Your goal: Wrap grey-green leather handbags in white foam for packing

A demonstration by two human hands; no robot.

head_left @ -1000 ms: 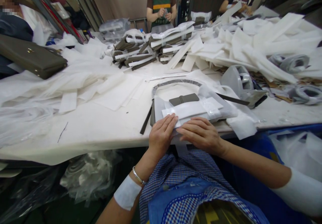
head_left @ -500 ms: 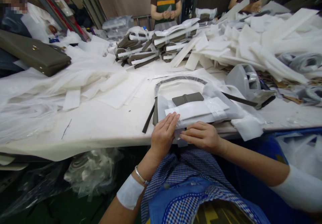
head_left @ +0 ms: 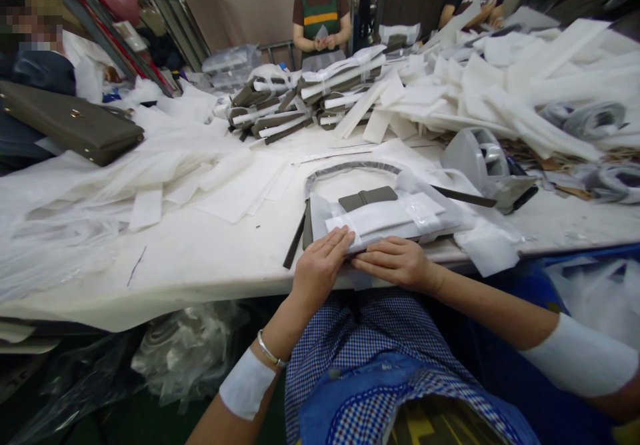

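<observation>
Padding [head_left: 387,214] — a flat white strip — is lying across the wrapped bag [head_left: 359,200], which is resting at the front edge of the white-covered table [head_left: 210,248], near the middle of the view. Clear tape [head_left: 423,210] is crossing the strip towards its right end. The left hand [head_left: 321,262] is resting its fingers, held together, on the strip's left end; its thumb is hidden, so whether it is gripping cannot be told. The right hand [head_left: 393,263] is touching the bag's near edge, fingers together and pointing leftward, the tips lying just beside the left hand; whether they are pinching anything I cannot tell. Beyond the strip an olive bow-shaped piece [head_left: 383,194] is showing, and the handle [head_left: 353,166], in a greyish wrapping, is arching away over the table. A dark strap [head_left: 295,240] is sticking out at the left. A grey roll [head_left: 463,160] is standing beyond the bag, to the right. Farther off, wrapped bags [head_left: 277,124] are lying stacked, and a co-worker [head_left: 321,17] in a striped apron is standing behind them.
</observation>
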